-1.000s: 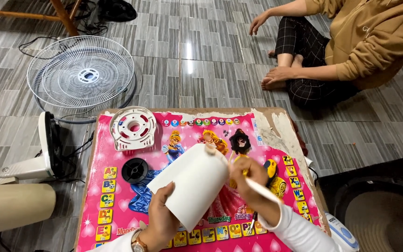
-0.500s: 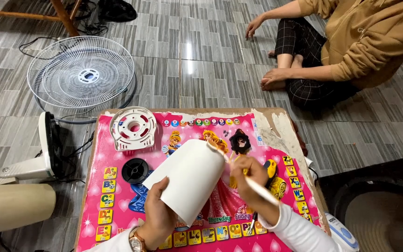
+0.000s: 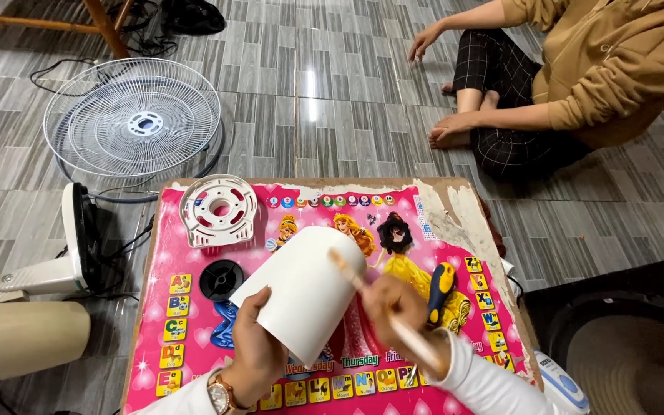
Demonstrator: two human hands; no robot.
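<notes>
My left hand point(image 3: 257, 346) grips a white rounded plastic housing point(image 3: 305, 292) and holds it tilted above a small pink picture table point(image 3: 194, 338). My right hand point(image 3: 403, 307) holds a thin pale stick point(image 3: 378, 307) whose tip rests at the upper rim of the housing. A blue and yellow screwdriver point(image 3: 439, 286) lies on the table just right of my right hand. On the table's left part lie a white round plastic bracket point(image 3: 218, 209) and a black round cap point(image 3: 221, 278).
A white wire fan grille point(image 3: 134, 119) lies on the tiled floor beyond the table. A fan base and motor part point(image 3: 63, 257) sit to the left. Another person point(image 3: 578, 77) sits on the floor at the far right, one hand on the tiles.
The white housing has turned a little in my left hand, and the stick has shifted along its rim. The seated person's hand has stayed on the floor.
</notes>
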